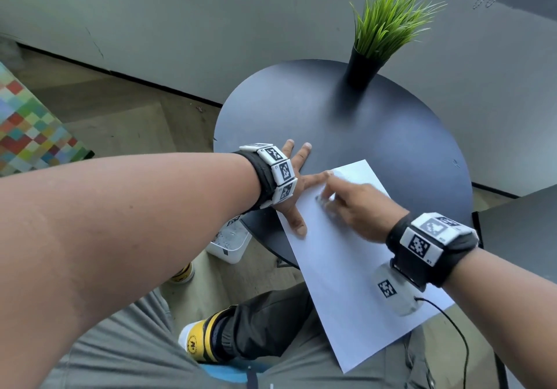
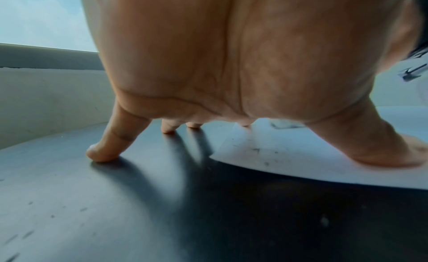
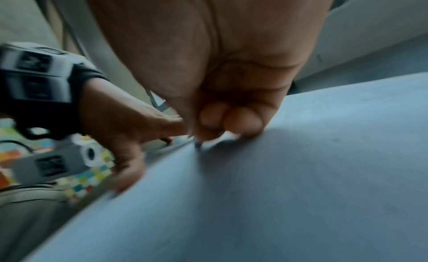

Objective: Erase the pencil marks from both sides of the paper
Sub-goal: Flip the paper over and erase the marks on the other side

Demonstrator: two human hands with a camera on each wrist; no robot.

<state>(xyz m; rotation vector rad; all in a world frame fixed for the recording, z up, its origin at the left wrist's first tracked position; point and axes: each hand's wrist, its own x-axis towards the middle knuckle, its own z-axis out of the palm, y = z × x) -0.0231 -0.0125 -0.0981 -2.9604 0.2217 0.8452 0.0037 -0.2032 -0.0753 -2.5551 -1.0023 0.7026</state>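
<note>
Paper (image 1: 346, 256) — on round black table (image 1: 376, 135)

Right hand (image 1: 358, 204) smeared by motion in head view; whatever sat in its grip hidden under curled fingers (image 3: 231, 117), only a blurred grey tip showing against the paper (image 1: 346, 256). Could not tell if an eraser. Pencil marks (image 2: 257, 150) too faint to read. Left palm (image 2: 231, 64) blocked most of its wrist view. Paper's near corner hung beyond the desk (image 1: 361, 123).
</note>
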